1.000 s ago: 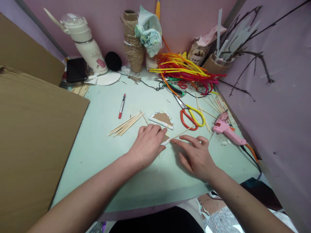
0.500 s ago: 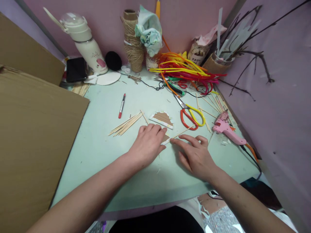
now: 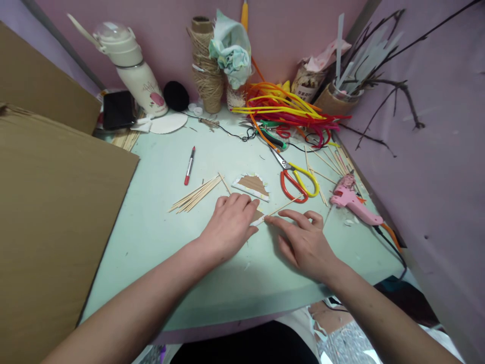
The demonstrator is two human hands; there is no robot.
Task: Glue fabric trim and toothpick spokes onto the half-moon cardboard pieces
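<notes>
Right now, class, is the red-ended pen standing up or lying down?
Lying down: the whole length of the pen rests flat along the table, with neither end raised.

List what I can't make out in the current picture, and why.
All in the head view:
- Most of the cardboard piece under the left hand: covered by that hand.
- Whether the right hand presses the slanting stick or only touches beside it: too small.
- Writing on the jar label: too small, blurred.
- Full extent of the large cardboard sheet: cut off by the left edge.
</notes>
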